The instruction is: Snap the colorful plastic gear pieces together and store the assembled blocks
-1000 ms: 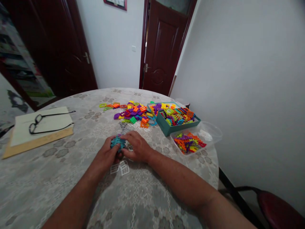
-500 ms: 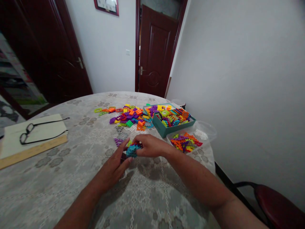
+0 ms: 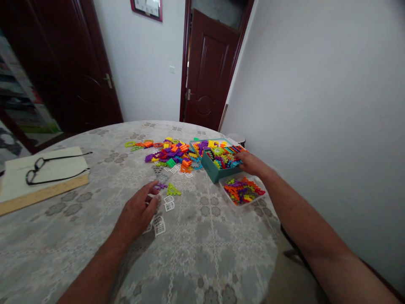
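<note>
My left hand (image 3: 137,211) lies flat on the lace tablecloth with its fingers stretched out and holds nothing. Just past its fingertips lie a purple piece (image 3: 160,185), a green piece (image 3: 173,191) and white lattice pieces (image 3: 160,226). My right hand (image 3: 250,162) reaches out to the right, over the near right part of the teal box (image 3: 212,172), which is full of coloured plastic pieces. Its fingers dip among those pieces, so I cannot make out whether they hold anything. The blue cluster is not in sight.
A loose pile of coloured pieces (image 3: 171,154) lies left of the box. A clear tub (image 3: 242,190) with more pieces stands in front of it, close to the round table's right edge (image 3: 274,221). Glasses (image 3: 47,166) rest on papers and a board at the far left.
My right hand has left the middle of the table, where it held a blue cluster, and moved right to the teal box. My left hand has let go and lies flat.
</note>
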### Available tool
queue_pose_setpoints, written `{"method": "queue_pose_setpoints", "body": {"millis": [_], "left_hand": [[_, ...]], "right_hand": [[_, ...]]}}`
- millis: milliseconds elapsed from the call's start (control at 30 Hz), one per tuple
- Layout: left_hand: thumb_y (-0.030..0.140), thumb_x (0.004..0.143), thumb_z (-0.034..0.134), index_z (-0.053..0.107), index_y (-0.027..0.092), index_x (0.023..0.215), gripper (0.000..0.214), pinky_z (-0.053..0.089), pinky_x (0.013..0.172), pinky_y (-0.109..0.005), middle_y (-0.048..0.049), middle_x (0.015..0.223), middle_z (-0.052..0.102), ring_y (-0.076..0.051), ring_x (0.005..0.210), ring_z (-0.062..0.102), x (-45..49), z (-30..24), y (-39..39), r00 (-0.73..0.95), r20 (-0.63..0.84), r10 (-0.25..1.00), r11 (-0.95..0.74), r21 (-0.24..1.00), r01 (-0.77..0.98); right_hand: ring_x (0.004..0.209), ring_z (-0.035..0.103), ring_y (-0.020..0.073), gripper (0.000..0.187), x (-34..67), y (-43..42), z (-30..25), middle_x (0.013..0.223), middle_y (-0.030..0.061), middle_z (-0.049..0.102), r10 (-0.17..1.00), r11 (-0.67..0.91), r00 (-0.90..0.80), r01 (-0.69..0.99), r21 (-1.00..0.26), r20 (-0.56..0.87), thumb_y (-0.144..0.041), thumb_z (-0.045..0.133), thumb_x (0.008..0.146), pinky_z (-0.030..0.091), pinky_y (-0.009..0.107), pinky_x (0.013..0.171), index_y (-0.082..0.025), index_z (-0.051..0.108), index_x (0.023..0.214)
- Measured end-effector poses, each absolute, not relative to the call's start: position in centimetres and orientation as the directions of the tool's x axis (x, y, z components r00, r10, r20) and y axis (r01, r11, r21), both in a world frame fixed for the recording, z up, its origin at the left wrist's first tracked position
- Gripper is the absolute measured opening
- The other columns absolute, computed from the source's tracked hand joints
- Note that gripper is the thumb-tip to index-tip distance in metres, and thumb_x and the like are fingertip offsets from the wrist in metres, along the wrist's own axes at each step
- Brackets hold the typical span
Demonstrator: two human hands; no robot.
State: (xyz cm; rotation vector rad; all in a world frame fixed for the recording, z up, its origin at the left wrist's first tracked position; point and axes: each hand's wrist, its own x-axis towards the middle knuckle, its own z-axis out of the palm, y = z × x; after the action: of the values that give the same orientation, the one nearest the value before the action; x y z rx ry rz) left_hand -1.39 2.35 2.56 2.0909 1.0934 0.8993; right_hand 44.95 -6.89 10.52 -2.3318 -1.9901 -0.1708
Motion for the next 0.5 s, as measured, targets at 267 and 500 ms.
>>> {"method": "queue_pose_setpoints", "body": {"millis": [267, 500], "left_hand": [[0.042, 0.096, 0.057, 0.060, 0.027, 0.142, 0.049, 0.058, 0.088, -0.039, -0.0063, 0.114, 0.073, -0.022, 0.085, 0.070, -1.7, 1.8, 2.8, 0.430, 0.315, 0.846, -0.506, 0.730, 0.460], [0.028, 0.089, 0.061, 0.075, 0.025, 0.113, 0.028, 0.053, 0.103, -0.047, -0.0092, 0.107, 0.073, -0.029, 0.104, 0.069, -2.5, 2.4, 3.3, 0.187, 0.360, 0.914, -0.406, 0.794, 0.453]], "right_hand": [[0.127, 0.065, 0.0269, 0.039, 42.0, -7.0, 11.8, 0.132, 0.0178, 0.072, 0.966, -0.143, 0.143, 0.990, -0.016, 0.217, -0.007, 0.056, 0.092, 0.047, 0.039, 0.112, -0.011, 0.072, 0.128], [0.111, 0.072, 0.0283, 0.038, 32.0, -17.9, 6.3, 0.118, 0.0053, 0.075, 0.812, 0.318, -0.091, 0.897, -0.306, 0.577, -0.042, 0.051, 0.102, 0.063, 0.051, 0.085, -0.054, 0.062, 0.135]]}}
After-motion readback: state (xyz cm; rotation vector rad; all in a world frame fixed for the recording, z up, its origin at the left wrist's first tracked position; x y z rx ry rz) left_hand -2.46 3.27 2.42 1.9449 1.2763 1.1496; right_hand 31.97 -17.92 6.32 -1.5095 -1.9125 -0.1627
